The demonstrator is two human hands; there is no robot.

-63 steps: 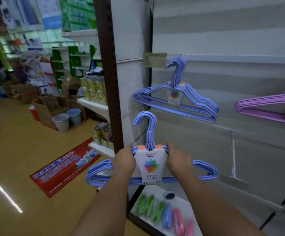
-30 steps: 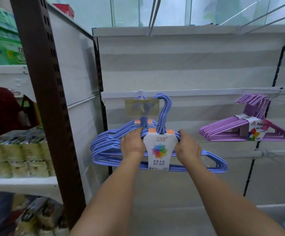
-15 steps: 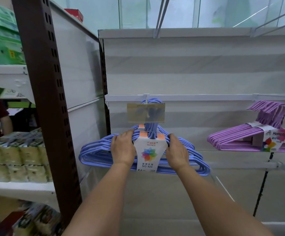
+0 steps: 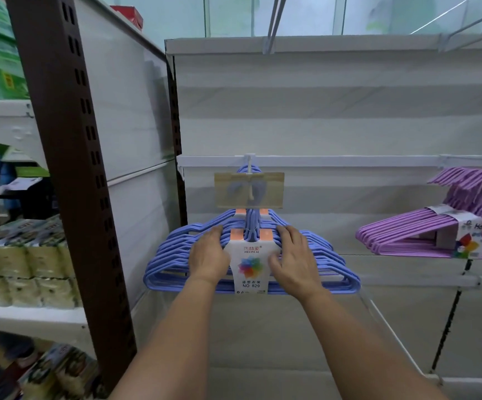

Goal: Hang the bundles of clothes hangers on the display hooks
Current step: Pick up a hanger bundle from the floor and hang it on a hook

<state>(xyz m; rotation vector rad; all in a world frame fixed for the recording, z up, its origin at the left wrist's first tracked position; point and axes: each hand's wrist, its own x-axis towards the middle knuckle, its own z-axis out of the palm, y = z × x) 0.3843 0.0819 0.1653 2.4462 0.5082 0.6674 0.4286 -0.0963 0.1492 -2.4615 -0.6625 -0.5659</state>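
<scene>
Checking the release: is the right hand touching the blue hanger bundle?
Touching. The head view shows the right hand laid on the blue hanger bundle, fingers over its shoulder beside the label.

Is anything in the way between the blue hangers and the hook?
No. The blue hanger bundle already hangs on the display hook, behind the price tag. Left hand and right hand rest on it.

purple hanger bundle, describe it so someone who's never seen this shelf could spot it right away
On the white display wall, follow the horizontal rail to the right of the blue hanger bundle that both hands are touching. The purple hanger bundle hangs there near the picture's right edge. It is the only purple bundle, and no hand touches it.
</scene>
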